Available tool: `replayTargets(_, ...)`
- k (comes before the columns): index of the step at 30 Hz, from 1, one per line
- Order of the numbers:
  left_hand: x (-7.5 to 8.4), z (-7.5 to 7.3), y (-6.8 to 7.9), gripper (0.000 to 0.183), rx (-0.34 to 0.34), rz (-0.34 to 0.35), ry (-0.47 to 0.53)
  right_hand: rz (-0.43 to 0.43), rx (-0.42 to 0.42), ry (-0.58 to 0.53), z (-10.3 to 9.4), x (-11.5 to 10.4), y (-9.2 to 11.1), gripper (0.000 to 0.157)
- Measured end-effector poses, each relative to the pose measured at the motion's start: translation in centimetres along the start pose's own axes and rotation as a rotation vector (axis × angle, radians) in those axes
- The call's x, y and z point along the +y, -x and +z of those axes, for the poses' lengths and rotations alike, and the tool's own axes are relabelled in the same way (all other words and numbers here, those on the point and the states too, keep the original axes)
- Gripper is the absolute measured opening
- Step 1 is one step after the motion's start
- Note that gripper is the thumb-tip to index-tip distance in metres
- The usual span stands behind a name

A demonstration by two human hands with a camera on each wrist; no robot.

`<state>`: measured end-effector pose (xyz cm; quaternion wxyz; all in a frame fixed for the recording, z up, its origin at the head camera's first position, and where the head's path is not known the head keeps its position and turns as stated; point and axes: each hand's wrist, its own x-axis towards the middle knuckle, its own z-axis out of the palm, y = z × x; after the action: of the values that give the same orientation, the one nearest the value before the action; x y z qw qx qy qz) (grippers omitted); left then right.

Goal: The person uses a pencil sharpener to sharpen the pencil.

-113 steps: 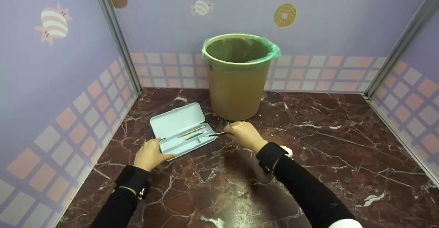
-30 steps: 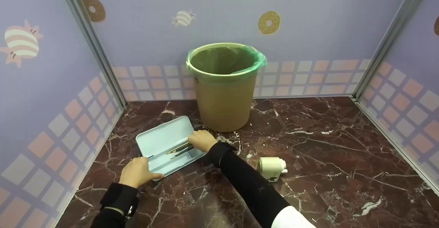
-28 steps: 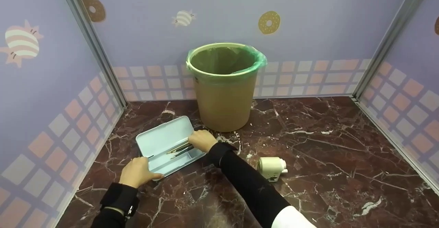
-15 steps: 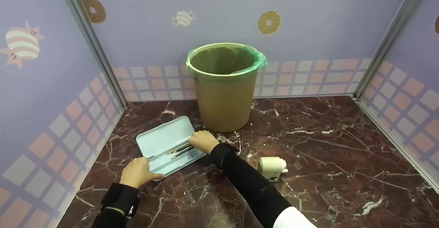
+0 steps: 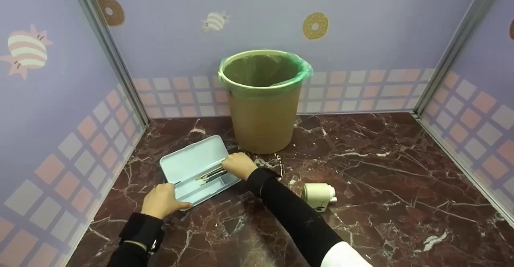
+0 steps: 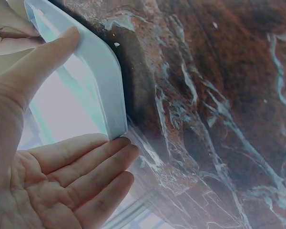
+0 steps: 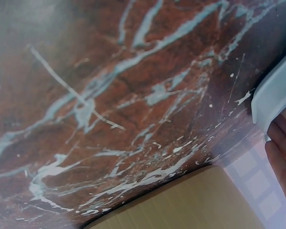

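Note:
In the head view, a light blue pencil case [image 5: 202, 194] lies with its lid [image 5: 194, 159] raised at the back. Several pencils [image 5: 212, 175] are inside, tips to the left. My left hand [image 5: 160, 199] holds the left end; in the left wrist view, its thumb [image 6: 69, 36] crosses the front rim and its fingers [image 6: 102, 167] lie straight at the corner. My right hand [image 5: 239, 165] is bent over the right end, covering the pencils' far ends. In the right wrist view, its fingers [image 7: 281, 138] are right at the case's corner [image 7: 267, 107]; I cannot tell what they grip.
A tan bin [image 5: 263, 118] with a green liner [image 5: 303, 68] stands close behind the case. A cream crank pencil sharpener [image 5: 317, 196] sits by my right forearm. Small light crumbs [image 5: 299, 166] dot the red marble tabletop [image 5: 385, 202]. Patterned panels [image 5: 361, 58] enclose it.
Earlier my right hand held a thin dark pencil at the case's right end. It has since moved left over the case, and the sharpener shows fully. Over the last second both hands stay still.

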<state>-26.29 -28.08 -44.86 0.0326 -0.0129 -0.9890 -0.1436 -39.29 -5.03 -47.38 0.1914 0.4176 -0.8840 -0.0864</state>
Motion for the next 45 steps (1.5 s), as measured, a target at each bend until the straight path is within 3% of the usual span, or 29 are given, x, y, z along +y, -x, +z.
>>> replayTargets(4,0.0,0.0,0.4,0.055,0.001,-0.005,-0.008,0.007,0.007,-0.033,-0.6,-0.1,0.3,0.019)
replayTargets(13,0.8,0.0,1.0,0.054,0.013,-0.01,-0.039,0.033,-0.053,-0.226,-3.4,0.9,2.0,0.01)
replayTargets(21,2.8,-0.7,1.1,0.052,0.087,0.058,-0.05,0.015,-0.132,-0.337,-6.4,2.5,3.9,0.006)
replayTargets(27,6.0,-0.5,0.8,0.053,0.119,0.146,0.022,0.039,-0.144,-0.392,-8.6,3.8,6.1,0.011)
replayTargets(30,8.1,0.1,0.5,0.062,0.108,0.2,0.063,0.065,-0.155,-0.427,-9.8,4.7,7.4,0.015)
replayTargets(36,12.5,1.7,-0.2,0.086,0.017,0.294,0.117,0.105,-0.18,-0.496,-11.2,7.2,10.5,0.024)
replayTargets(39,14.5,2.5,-0.2,0.089,-0.022,0.342,0.137,0.124,-0.171,-0.511,-11.7,8.3,12.3,0.031)
replayTargets(45,17.6,4.2,-0.2,0.088,-0.053,0.444,0.151,0.129,-0.178,-0.54,-12.1,9.9,16.7,0.032)
